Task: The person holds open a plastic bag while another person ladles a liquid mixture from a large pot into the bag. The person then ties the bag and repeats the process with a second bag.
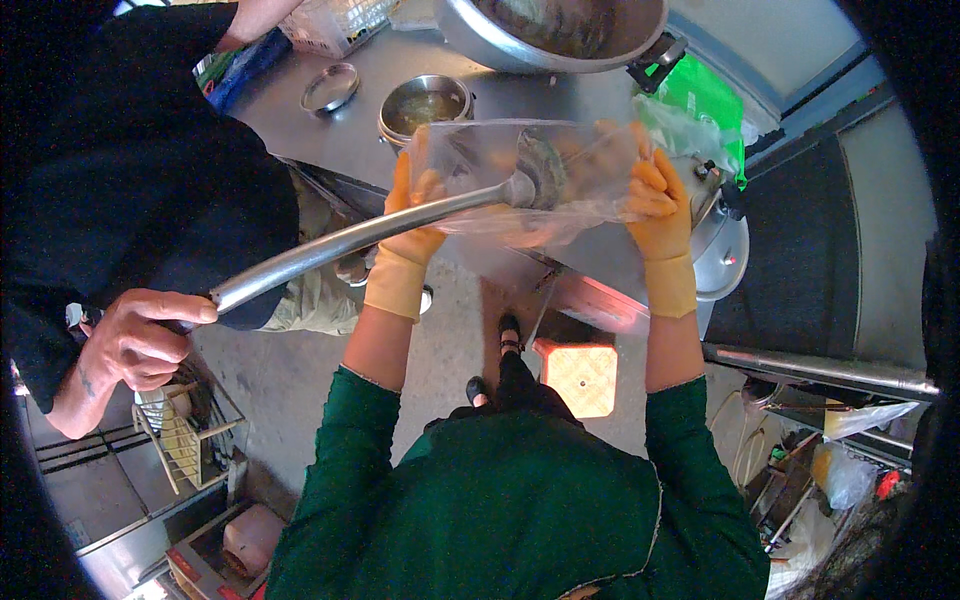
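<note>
A clear plastic bag (480, 161) is stretched between my two hands, both in orange rubber gloves. My left hand (412, 225) grips its left side, fingers partly seen through the film. On the right side, my right hand (656, 199) pinches the bag's edge. A metal ladle (375, 229) reaches in from the left, its bowl (544, 169) tilted at the middle of the bag; I cannot tell how far inside it is. A co-worker's bare hand (154, 330) holds the end of the ladle's handle. Behind the bag stands a small metal pot (424, 105) with liquid in it.
On the metal counter (281, 120) are a round lid (330, 86), a white plastic basket (341, 26) and a large pot (555, 60). A green bag (697, 97) and pot lids (724, 259) lie at right. A plastic stool (581, 379) stands by my feet. The co-worker (142, 172) is close at left.
</note>
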A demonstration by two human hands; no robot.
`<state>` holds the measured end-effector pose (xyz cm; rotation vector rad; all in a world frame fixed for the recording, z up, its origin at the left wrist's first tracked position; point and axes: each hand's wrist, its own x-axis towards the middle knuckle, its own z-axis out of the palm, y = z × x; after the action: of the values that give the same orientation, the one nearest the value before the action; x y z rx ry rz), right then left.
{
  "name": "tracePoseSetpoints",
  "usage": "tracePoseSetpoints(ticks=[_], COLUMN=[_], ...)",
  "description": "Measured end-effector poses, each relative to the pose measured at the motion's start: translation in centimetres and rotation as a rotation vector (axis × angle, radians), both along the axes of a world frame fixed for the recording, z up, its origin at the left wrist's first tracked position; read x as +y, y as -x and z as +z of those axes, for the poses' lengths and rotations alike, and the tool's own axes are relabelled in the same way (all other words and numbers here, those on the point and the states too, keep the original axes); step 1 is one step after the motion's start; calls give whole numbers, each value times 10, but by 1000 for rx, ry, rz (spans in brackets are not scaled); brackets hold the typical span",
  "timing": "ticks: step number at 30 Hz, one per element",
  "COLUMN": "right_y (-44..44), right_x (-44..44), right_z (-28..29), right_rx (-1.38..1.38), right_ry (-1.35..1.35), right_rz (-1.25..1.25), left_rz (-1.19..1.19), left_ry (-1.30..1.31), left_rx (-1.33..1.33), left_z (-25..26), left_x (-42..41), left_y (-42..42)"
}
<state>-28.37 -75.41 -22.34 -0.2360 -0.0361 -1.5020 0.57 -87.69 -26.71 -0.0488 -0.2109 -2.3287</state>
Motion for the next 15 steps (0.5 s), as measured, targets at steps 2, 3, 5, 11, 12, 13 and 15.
tracePoseSetpoints(ticks=[2,3,5,11,12,13,15], right_y=[-5,-6,-6,-3,-3,-2,-1], right_x=[2,4,6,8,9,10,11], right_z=[3,4,4,-19,-23,-28,-35], right_rx=[19,31,18,-40,-55,-88,-153], right_ry=[18,26,16,45,39,59,100], right_rz=[-6,-15,-13,-40,-51,-42,-23], left_rz=[-14,-25,-48,-84,-93,-101,-109], left_ry=[-27,-37,-58,-4,-4,-3,-18], left_rx=[57,77,117,206,225,245,314], left_z=[-4,-2,3,-15,-17,-18,-18], left_x=[-4,-3,3,-2,-3,-4,1], left_y=[-3,-2,0,5,6,8,11])
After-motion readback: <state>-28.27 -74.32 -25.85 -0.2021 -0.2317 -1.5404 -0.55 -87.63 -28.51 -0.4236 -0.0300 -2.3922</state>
